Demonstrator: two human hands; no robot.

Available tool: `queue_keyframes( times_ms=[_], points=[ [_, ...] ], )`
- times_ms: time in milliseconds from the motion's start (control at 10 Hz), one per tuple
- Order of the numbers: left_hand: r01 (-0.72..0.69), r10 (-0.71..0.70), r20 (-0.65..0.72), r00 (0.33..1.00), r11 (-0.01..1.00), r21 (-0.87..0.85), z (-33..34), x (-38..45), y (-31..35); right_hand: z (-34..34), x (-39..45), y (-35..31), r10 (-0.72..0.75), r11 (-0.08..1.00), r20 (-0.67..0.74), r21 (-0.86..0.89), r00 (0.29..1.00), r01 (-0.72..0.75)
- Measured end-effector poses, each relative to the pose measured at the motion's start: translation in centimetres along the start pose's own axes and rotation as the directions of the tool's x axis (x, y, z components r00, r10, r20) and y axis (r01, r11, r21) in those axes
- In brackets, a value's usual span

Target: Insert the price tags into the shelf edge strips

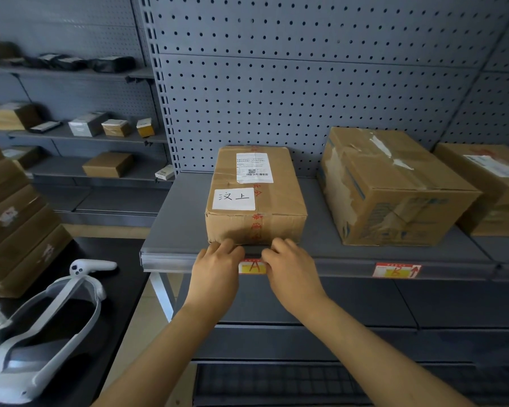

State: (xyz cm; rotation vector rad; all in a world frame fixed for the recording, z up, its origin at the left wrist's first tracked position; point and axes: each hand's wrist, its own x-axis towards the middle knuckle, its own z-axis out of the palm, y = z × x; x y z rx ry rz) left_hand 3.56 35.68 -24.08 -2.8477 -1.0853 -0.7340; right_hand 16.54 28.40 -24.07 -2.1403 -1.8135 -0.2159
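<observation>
Head view shows the price tag (252,267) lying lengthwise along the shelf edge strip (171,261), pinched at its ends between left hand (216,267) and right hand (291,270), fingers curled over the strip's top.

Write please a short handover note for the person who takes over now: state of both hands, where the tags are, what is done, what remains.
Left hand: fingers pressed on the shelf edge strip, at the left end of tag A.
Right hand: same, at the tag's right end.
Tag A sits in the strip below the labelled box; whether fully seated is hidden.
Done: tag B is in the strip, further right.
Left: finish seating tag A. No spare tags visible.
</observation>
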Motion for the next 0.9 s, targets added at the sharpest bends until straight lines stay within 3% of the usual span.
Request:
queue_keyframes(
  times_ms=[300, 700, 900],
  points=[
    [0.005, -0.004, 0.031, 1.000, 0.999, -0.045, 0.2, -0.1, -0.3, 0.0, -0.4, 0.4, 0.034, 0.996, -0.048, 0.085, 0.998, -0.030],
    [0.015, -0.037, 0.146, 0.989, 0.988, 0.152, 1.5, -2.4, 1.7, 0.5, -1.8, -0.4, 0.015, 1.000, -0.023, 0.000, 1.000, -0.015],
    [-0.022, 0.012, 0.133, 0.991, 0.997, 0.074, 0.4, -2.1, 2.5, 0.0, -3.5, 0.5, 0.014, 0.998, -0.029, 0.067, 0.999, -0.012]
  ],
)
